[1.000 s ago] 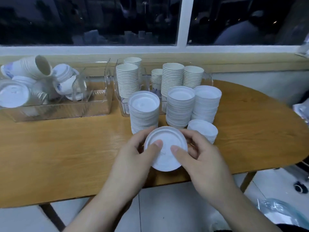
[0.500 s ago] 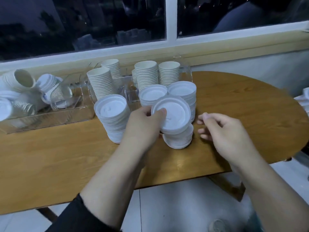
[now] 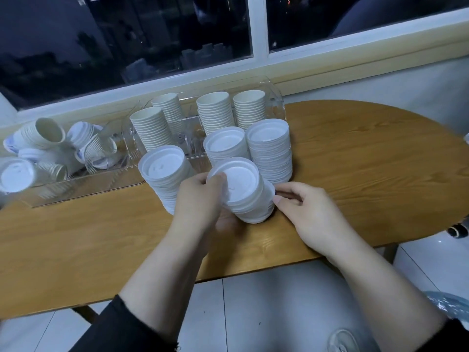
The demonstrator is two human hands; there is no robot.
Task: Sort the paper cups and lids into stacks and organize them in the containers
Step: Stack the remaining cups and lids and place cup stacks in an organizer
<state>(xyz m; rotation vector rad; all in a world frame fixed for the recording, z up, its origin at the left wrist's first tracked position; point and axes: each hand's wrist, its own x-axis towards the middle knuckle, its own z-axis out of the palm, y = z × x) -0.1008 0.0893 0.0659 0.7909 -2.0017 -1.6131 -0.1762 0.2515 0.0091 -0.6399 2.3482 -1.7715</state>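
Note:
My left hand (image 3: pixel 200 199) pinches a white lid (image 3: pixel 236 180) by its left rim, holding it tilted on top of the short front lid stack (image 3: pixel 256 210). My right hand (image 3: pixel 307 212) sits just right of that stack, fingers loosely curled, thumb tip near its side, holding nothing. Taller lid stacks stand on the wooden table (image 3: pixel 368 161): one at the left (image 3: pixel 163 171), one in the middle (image 3: pixel 224 146), one at the right (image 3: pixel 270 148). Behind them, several stacks of paper cups (image 3: pixel 149 130) fill a clear container (image 3: pixel 275 97).
A second clear container (image 3: pixel 83 185) at the far left holds loose cups and lids (image 3: pixel 48 138) lying on their sides. A window sill runs behind the table. White floor tiles and a plastic bag (image 3: pixel 446 308) lie below the table's front edge.
The lid went from both hands near the table's front edge to my left hand alone, moved forward onto the short stack. My right hand let go and came down beside the stack.

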